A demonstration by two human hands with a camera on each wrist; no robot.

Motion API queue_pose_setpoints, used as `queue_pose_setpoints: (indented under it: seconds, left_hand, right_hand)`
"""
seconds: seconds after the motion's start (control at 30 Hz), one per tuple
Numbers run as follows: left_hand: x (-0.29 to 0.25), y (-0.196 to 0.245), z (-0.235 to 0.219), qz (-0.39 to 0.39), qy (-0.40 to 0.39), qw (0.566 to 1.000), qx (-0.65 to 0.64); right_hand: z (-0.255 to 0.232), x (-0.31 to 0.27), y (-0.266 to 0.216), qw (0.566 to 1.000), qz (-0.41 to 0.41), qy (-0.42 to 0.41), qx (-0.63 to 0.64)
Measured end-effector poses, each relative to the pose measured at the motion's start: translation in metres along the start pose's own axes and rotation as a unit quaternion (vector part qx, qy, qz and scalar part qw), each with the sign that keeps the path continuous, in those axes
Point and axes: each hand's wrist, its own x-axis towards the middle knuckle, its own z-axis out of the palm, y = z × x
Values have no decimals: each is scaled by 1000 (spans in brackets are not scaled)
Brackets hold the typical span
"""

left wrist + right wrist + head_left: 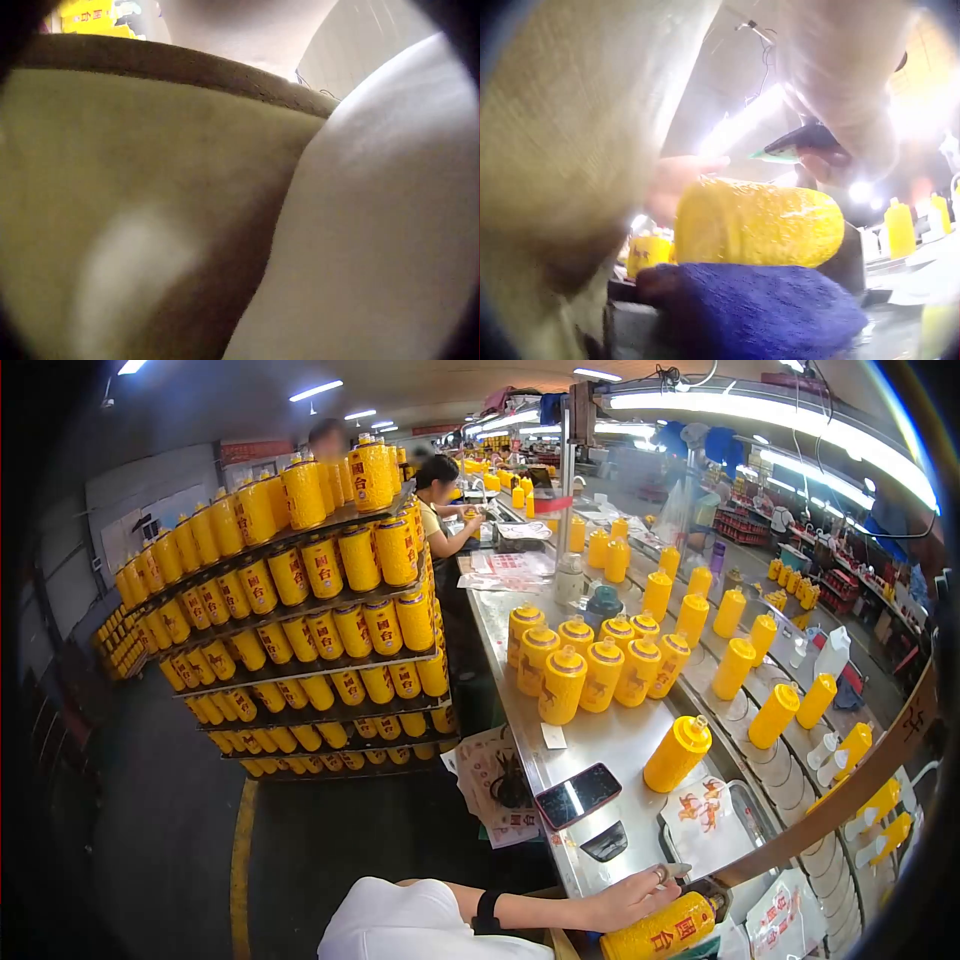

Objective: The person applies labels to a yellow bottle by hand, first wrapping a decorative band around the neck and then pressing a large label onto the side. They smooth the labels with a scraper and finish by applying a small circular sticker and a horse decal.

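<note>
A yellow bottle [655,932] with red characters lies on its side at the bottom of the head view. My left hand [632,900] holds it from above, a finger stretched toward its neck. In the right wrist view the bottle [769,225] rests on a blue cloth [772,315], and left-hand fingers [686,180] are at its left end. Above the bottle, my right hand [847,97] grips a dark flat tool [802,140] with a pale green edge. The head view does not show the right hand. Mostly sleeve and forearm fill the left wrist view.
A phone [578,796] and a white sheet with orange prints [708,822] lie on the metal table. Several yellow bottles [600,675] stand beyond. At right runs a conveyor [735,710] carrying more bottles. Left of the table is a loaded rack [300,620]; a person [445,520] sits farther back.
</note>
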Motion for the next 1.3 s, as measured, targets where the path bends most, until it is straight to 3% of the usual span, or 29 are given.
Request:
queue_pose_setpoints:
  seconds: [0.07, 0.13, 0.2, 0.27, 0.3, 0.33, 0.37, 0.4, 0.43, 0.47, 0.5, 0.53, 0.6, 0.67, 0.87, 0.97, 1.03, 1.07, 1.17, 1.2, 1.3]
  left_hand:
    - [3, -3, 3, -3, -14, 1000, 5]
    - [5, -6, 4, -8, -30, 999, 6]
    - [7, -3, 5, -27, -66, 997, 41]
    - [8, 6, 4, -41, -56, 998, 11]
    - [5, 11, 8, -59, -53, 997, -19]
    - [6, -1, 7, -62, -77, 994, 36]
    - [2, 5, 12, 5, -24, 1000, 4]
    - [0, 6, 6, -50, -43, 998, 10]
    - [3, 8, -3, -52, -91, 994, 38]
    - [-15, -33, -9, 233, -55, 923, 300]
    - [-3, 5, -8, -22, -84, 996, -9]
    - [0, 18, -8, -88, -98, 991, -12]
    - [6, 4, -9, -61, -106, 992, -39]
    - [7, 6, -7, -59, -110, 992, 9]
    - [10, 9, -5, -71, -115, 991, -7]
    - [13, 11, -4, -70, -116, 991, -11]
    - [14, 11, -5, -80, -123, 989, -2]
    - [13, 12, -5, -84, -124, 989, 0]
    - [15, 6, -2, -151, -108, 980, -67]
    - [17, 1, 0, -154, -106, 980, -68]
    - [20, 9, 2, -216, -179, 935, -217]
  right_hand:
    - [12, -6, 15, 998, 21, -44, 35]
    - [11, -2, 23, 999, 10, -31, 38]
    - [4, 0, 3, 989, 5, 29, -148]
    - [5, 4, -16, 989, -13, 35, -146]
    - [11, 3, -32, 996, -11, -27, -88]
    - [5, -3, -37, 997, -7, -68, -33]
    - [10, -2, -3, 997, -25, -74, 26]
    - [14, 0, 39, 994, -52, -56, 81]
    - [16, -2, 29, 994, -90, -25, -50]
    - [17, -4, 15, 999, 31, 13, -5]
    - [6, -2, -2, 994, 70, 12, -85]
    - [1, 1, -1, 996, 6, 55, -72]
    - [-9, 9, -22, 998, -10, 61, -6]
    - [-21, 21, -39, 996, -54, 63, -15]
    - [-48, 76, -105, 955, -246, 133, -100]
    - [-48, 82, -129, 957, -252, 125, -69]
    - [-42, 82, -130, 952, -291, 68, -68]
    - [-36, 83, -123, 953, -287, 69, -68]
    - [-25, 79, -102, 986, -145, -19, 76]
    - [-22, 78, -89, 987, -135, -29, 81]
    - [-12, 65, -57, 972, 46, -84, 213]
